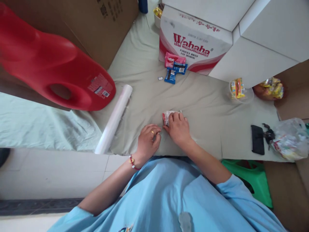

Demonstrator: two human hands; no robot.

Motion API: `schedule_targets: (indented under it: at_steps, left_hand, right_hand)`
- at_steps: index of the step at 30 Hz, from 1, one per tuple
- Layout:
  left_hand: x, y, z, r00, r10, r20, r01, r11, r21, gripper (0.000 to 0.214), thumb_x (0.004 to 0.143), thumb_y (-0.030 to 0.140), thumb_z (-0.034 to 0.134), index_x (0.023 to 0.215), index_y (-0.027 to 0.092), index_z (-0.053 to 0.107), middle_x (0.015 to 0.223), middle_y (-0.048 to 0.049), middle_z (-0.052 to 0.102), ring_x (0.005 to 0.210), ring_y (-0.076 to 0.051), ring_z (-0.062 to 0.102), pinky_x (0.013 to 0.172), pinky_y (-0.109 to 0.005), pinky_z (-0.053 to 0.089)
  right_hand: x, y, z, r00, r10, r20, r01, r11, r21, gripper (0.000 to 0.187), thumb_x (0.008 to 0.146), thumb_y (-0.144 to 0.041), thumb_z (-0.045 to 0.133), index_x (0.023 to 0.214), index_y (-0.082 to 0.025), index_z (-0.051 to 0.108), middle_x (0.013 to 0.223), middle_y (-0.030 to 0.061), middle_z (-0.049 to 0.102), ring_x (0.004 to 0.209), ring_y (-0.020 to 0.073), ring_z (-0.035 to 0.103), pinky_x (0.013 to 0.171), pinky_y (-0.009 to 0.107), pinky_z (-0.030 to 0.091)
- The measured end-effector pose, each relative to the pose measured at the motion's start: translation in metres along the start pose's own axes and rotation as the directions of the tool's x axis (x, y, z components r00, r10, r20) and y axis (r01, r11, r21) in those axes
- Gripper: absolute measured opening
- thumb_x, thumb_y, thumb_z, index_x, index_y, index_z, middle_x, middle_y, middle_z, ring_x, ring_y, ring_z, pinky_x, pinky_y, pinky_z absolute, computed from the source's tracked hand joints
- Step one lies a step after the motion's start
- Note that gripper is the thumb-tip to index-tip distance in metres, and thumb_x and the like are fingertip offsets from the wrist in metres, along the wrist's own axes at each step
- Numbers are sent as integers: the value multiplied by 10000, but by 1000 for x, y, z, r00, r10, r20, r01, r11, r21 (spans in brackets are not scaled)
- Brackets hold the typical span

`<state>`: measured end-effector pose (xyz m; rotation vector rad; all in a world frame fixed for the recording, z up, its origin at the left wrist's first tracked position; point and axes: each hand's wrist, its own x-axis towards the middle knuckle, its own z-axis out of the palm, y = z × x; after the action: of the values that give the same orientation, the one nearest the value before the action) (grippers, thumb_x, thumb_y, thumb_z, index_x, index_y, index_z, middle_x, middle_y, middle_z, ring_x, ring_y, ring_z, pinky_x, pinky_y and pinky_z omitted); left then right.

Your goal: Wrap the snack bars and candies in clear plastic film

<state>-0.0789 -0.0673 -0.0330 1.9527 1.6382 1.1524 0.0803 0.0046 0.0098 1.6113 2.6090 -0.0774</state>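
Note:
A small white and red packet (165,118) lies on the cloth in front of me, partly covered by my right hand (179,128). The fingers of that hand are bent over the packet and grip it against the cloth. Just to the left is my left hand (149,139), with a ring and a red bracelet. Its fingers are curled in, thumb close to the index finger; whatever may be between them is hidden. Farther back lie a pink packet (174,60), two blue packets (170,75) and a tiny white, dark-edged piece (160,78).
A white roll (114,119) and a big red jug (84,77) are on the left. A Wahaha carton (195,48) stands behind. To the right are a clear bowl (248,96) with a yellow packet, a black phone (257,139), keys and a plastic bag (291,138).

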Motion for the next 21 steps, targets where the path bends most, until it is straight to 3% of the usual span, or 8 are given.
schedule_targets:
  at_steps: [5, 7, 9, 10, 12, 15, 18, 21]
  left_hand:
    - [5, 6, 1, 996, -72, -51, 67, 993, -95, 193, 976, 177, 540, 976, 241, 722, 999, -36, 790, 1117, -221, 713, 1026, -430, 571]
    - [7, 8, 1, 985, -160, -61, 147, 974, -170, 187, 981, 200, 541, 992, 243, 722, 1029, -40, 779, 1110, -217, 711, 1038, -434, 562]
    - [11, 11, 3, 958, -285, -36, 263, 922, -285, 171, 991, 271, 567, 1067, 237, 716, 1118, -64, 754, 1126, -220, 704, 1016, -425, 571]
    - [14, 13, 4, 937, -349, -7, 324, 875, -360, 203, 989, 326, 597, 1134, 232, 702, 1196, -85, 733, 1160, -227, 696, 999, -415, 579]
    - [22, 17, 8, 888, -449, 98, 429, 733, -528, 413, 952, 455, 679, 1291, 223, 640, 1375, -132, 663, 1256, -255, 670, 978, -400, 587]
    - [34, 26, 18, 822, -449, 351, 553, 477, -684, 690, 852, 606, 775, 1380, 200, 592, 1423, -164, 658, 1267, -299, 674, 972, -403, 581]
    - [43, 34, 31, 773, -403, 490, 627, 367, -687, 660, 787, 628, 829, 1229, 159, 686, 1198, -129, 770, 1092, -287, 726, 931, -383, 570]
    - [46, 40, 46, 768, -473, 431, 623, 400, -672, 566, 790, 587, 831, 1138, 160, 703, 1074, -87, 793, 984, -251, 728, 899, -359, 559]
  right_hand:
    - [-1, 18, 0, 996, 0, -93, 6, 998, 70, 370, 1091, -302, 453, 1373, -158, 646, 1241, 189, 663, 1142, 317, 547, 911, 434, 462]
    - [0, 36, -4, 985, 56, -164, -19, 976, 218, 378, 1096, -292, 403, 1318, -177, 686, 1201, 173, 687, 1089, 301, 573, 901, 422, 469]
    - [1, 57, -9, 965, 129, -228, -13, 893, 450, 385, 1095, -341, 394, 1223, -190, 724, 1115, 145, 710, 1021, 275, 605, 887, 402, 479]
    - [1, 67, -11, 959, 163, -232, 4, 811, 586, 383, 1089, -384, 410, 1168, -196, 735, 1053, 124, 717, 976, 258, 620, 869, 386, 486]
    - [-1, 82, -13, 968, 196, -158, 26, 549, 835, 378, 1057, -477, 476, 1074, -206, 739, 937, 76, 712, 871, 223, 631, 813, 356, 499]
    - [-9, 88, -7, 994, 103, 31, -44, 132, 990, 396, 959, -596, 629, 980, -216, 738, 845, 29, 698, 764, 187, 616, 748, 330, 515]
    - [-20, 80, 8, 988, 82, 133, -126, -82, 989, 445, 889, -658, 711, 982, -224, 738, 850, 17, 702, 765, 178, 622, 758, 328, 536]
    - [-30, 68, 26, 969, 188, 162, -118, -223, 968, 495, 870, -686, 728, 1121, -259, 710, 1007, 26, 736, 886, 193, 666, 846, 341, 559]
